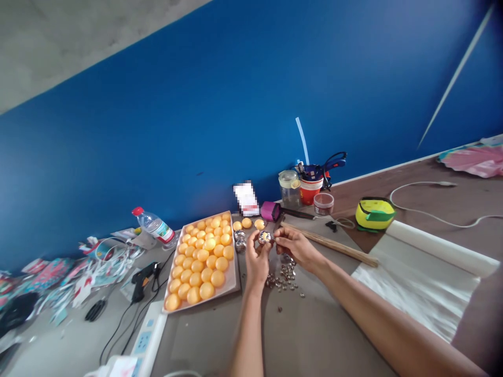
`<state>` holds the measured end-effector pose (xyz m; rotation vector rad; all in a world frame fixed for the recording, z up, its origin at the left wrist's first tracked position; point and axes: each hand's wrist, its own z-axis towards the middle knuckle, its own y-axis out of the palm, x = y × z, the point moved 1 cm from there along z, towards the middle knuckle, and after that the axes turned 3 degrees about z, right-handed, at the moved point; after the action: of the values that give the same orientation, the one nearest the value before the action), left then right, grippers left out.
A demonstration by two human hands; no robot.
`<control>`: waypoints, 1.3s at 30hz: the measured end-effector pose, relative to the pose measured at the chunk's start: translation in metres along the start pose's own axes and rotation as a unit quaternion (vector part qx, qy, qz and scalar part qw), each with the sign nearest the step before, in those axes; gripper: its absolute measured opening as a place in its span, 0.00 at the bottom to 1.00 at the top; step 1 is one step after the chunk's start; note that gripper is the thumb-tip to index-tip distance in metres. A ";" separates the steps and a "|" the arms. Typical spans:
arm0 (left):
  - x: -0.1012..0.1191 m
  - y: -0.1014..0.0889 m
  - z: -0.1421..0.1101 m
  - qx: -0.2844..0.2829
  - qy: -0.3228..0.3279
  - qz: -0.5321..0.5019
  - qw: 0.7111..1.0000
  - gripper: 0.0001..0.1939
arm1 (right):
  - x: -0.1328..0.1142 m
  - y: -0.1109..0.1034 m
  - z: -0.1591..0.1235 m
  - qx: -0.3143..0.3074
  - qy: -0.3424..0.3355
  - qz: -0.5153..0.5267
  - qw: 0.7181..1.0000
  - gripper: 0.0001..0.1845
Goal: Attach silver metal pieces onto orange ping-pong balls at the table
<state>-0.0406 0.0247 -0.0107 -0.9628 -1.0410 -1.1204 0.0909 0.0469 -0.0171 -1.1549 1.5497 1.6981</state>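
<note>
Between the thumb and fingers of my left hand point(257, 262) is a ball point(265, 237) partly covered in shiny silver pieces, with yellow showing through. My right hand point(296, 246) is closed in a pinch close to the ball's right side; whatever sits in its fingertips is too small to make out. Below both hands lies a loose pile of small silver studs point(286, 272). To the left, a shallow box point(236, 277) holds many orange balls point(203, 255). Two silver-covered balls point(240, 244) rest beside the box, and several plain orange balls point(246, 223) lie behind them.
A wooden-handled hammer point(334, 245) lies right of my hands, near a white sheet roll point(432, 256) and a yellow tape roll point(375, 212). Behind stand a jar point(290, 189) and red cups point(309, 192). Leftward are a bottle point(156, 228), a glue gun point(142, 281) and a power strip point(147, 337).
</note>
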 end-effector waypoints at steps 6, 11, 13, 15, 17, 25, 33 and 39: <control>0.003 0.000 0.000 0.007 -0.003 -0.005 1.000 0.22 | 0.004 0.000 -0.001 -0.005 0.002 -0.009 1.000 0.16; -0.002 0.001 0.000 -0.002 -0.011 -0.016 1.000 0.22 | 0.004 -0.002 0.000 0.003 -0.026 -0.012 1.000 0.16; -0.007 0.001 0.001 -0.009 -0.019 -0.030 0.999 0.23 | 0.003 -0.004 0.000 0.022 -0.062 -0.058 0.996 0.14; -0.010 0.001 0.001 -0.018 -0.024 -0.050 0.998 0.23 | 0.002 -0.005 0.000 0.039 -0.128 -0.158 0.978 0.12; -0.013 0.002 0.002 -0.022 -0.023 -0.063 0.998 0.22 | 0.001 -0.004 -0.002 0.026 -0.213 -0.274 0.937 0.11; -0.019 -0.002 0.004 0.022 -0.046 -0.066 0.996 0.19 | 0.007 0.000 -0.011 -0.067 -0.324 -0.533 0.778 0.24; -0.009 -0.003 0.006 0.045 -0.069 -0.182 0.980 0.22 | 0.007 -0.006 -0.008 0.011 -0.339 -0.556 0.759 0.19; -0.007 -0.005 0.005 0.048 -0.082 -0.198 0.975 0.23 | 0.006 0.000 -0.013 -0.033 -0.213 -0.689 0.692 0.19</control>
<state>-0.0471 0.0302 -0.0154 -0.7982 -1.4548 -1.3152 0.0911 0.0333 -0.0220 -1.2526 0.0482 0.7811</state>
